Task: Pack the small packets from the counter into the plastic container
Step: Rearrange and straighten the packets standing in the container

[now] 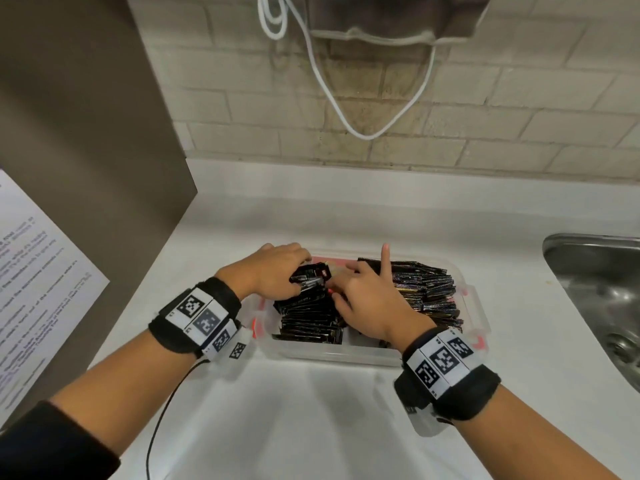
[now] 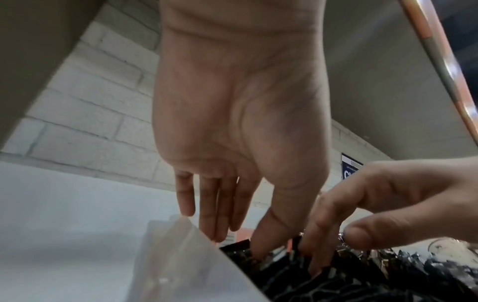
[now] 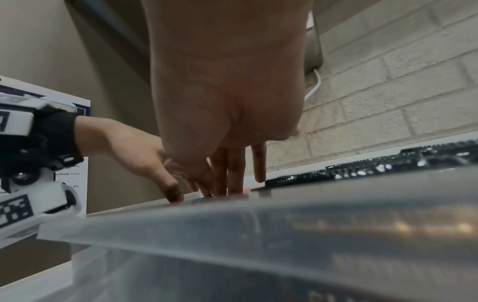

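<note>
A clear plastic container (image 1: 346, 355) with red latches stands on the white counter (image 1: 311, 427), filled with two rows of upright black packets (image 1: 426, 282). My left hand (image 1: 301, 275) is over the far left corner and pinches a few packets (image 2: 235, 247) between its thumb and straight fingers. My right hand (image 1: 341, 289) is beside it, its fingers pressing down into the left row, the index finger raised and the thumb apart. From the right wrist, the right hand's fingers (image 3: 232, 179) point straight down behind the container rim (image 3: 258, 214); their tips are hidden.
A steel sink (image 1: 595, 282) is set into the counter at the right. A brown panel with a printed sheet (image 1: 34, 271) stands at the left. A white cable (image 1: 346, 116) hangs down the brick wall behind the container.
</note>
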### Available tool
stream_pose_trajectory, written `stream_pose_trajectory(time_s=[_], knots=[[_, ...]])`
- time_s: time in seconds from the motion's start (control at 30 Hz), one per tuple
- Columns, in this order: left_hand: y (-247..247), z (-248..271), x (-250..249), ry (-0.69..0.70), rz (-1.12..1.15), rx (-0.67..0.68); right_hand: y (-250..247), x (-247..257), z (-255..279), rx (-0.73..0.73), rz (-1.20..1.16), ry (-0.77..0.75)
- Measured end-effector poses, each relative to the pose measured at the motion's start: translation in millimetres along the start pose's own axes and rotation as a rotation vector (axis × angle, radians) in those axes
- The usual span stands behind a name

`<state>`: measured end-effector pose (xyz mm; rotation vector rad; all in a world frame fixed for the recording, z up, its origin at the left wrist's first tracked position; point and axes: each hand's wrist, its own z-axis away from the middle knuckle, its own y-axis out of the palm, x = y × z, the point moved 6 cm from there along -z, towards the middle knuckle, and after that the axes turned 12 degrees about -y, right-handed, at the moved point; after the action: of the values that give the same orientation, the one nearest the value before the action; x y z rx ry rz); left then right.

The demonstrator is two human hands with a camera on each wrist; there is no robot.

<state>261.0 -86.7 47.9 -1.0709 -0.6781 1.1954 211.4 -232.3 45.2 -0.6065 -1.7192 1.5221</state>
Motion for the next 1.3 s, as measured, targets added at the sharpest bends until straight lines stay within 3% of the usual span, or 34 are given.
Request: stream_pose_trajectory(time_s=[0.4,0.6,1.07,1.3], knots=[[14,-22,-10,0.074,-0.015,0.13,3,-11,-15,0.068,-0.05,0.051],[27,-29,-17,0.048,-0.082,0.301,5,-13,-11,0.119,-0.052,0.044],[22,-32,-19,0.163,-0.063,0.148,2,-15,-8,0.093,-0.11,0.047],[-12,-23,-9,0.193,0.175,-0.092,-22,-28,-4,-0.202,-0.303,0.083]])
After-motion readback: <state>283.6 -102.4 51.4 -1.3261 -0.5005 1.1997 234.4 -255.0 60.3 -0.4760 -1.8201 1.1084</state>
